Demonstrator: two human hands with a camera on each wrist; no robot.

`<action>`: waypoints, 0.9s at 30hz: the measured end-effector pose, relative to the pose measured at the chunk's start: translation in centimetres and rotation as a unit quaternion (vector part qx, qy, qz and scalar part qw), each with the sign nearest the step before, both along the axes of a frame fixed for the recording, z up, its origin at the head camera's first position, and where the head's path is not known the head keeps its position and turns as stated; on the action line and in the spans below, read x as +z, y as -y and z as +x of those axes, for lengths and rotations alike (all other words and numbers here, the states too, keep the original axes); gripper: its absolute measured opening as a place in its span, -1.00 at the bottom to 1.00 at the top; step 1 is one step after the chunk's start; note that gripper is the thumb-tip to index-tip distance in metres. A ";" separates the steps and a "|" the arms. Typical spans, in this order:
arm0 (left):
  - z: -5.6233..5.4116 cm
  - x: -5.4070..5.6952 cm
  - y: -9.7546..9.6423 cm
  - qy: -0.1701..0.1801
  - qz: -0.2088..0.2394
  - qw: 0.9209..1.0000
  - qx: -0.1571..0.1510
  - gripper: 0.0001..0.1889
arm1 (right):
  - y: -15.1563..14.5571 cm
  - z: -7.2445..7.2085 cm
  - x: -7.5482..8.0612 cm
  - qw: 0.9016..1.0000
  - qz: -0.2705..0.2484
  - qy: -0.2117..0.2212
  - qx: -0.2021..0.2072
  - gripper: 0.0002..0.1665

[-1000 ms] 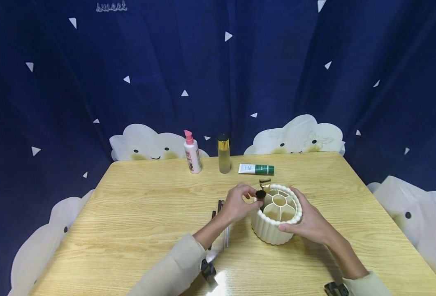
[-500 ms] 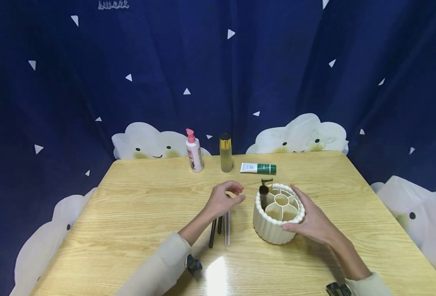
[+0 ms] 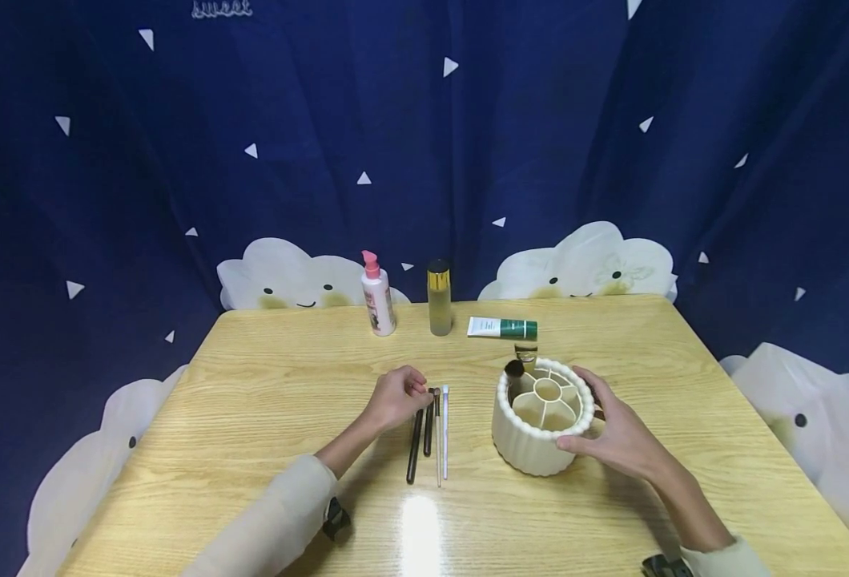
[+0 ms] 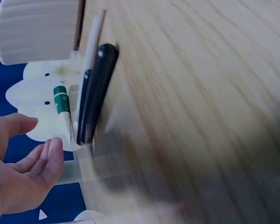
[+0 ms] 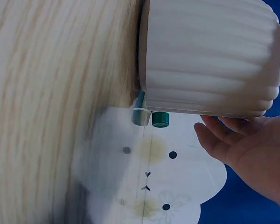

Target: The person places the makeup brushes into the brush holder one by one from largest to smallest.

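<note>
A cream fluted makeup brush holder (image 3: 533, 453) with divided compartments stands on the table, right of centre. My right hand (image 3: 615, 433) holds it from the right, thumb at the near rim and fingers along the far side. Two makeup brushes poke out of its left compartments: a dark round one (image 3: 514, 369) and a flat one with a gold ferrule (image 3: 526, 357). Over the heads of several brushes lying side by side hovers my left hand (image 3: 396, 398), thumb and fingers apart with nothing between. These include black-handled brushes (image 3: 414, 453), a thin beige-handled one (image 3: 439, 457) and a white one (image 3: 445, 441).
Along the table's back edge stand a pink-and-white pump bottle (image 3: 378, 303) and a clear bottle (image 3: 440, 300) with a gold-and-black cap. A green-and-white tube (image 3: 502, 328) lies beside them. Behind hangs a dark blue curtain (image 3: 309, 120).
My left hand has let go of the dark round brush, now in the holder, and moved left to the brushes on the table. The right hand stays at the holder, its fingers shifted slightly.
</note>
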State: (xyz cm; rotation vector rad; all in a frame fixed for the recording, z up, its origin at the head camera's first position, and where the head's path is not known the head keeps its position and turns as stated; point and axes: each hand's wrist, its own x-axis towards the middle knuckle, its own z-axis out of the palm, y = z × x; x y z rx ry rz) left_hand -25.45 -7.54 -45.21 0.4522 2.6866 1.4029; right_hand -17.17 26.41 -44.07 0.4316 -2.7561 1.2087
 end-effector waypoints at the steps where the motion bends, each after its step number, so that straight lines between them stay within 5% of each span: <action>1: 0.1 -0.1 0.2 0.006 -0.010 1.000 0.001 -0.72 | 0.0 0.1 0.0 1.000 0.000 0.002 -0.002 0.25; 13: 1.1 -1.2 0.8 0.057 -0.078 0.995 0.029 -0.91 | 0.3 0.1 0.3 1.000 0.021 0.001 -0.013 0.27; 19: 1.2 -1.3 0.3 0.041 -0.114 0.992 0.035 -0.80 | 0.3 0.1 0.2 0.998 0.053 -0.011 -0.024 0.27; 27: 0.9 -1.6 0.0 0.013 -0.151 0.987 0.049 -0.80 | 0.6 -0.3 0.0 1.000 0.017 -0.001 -0.023 0.33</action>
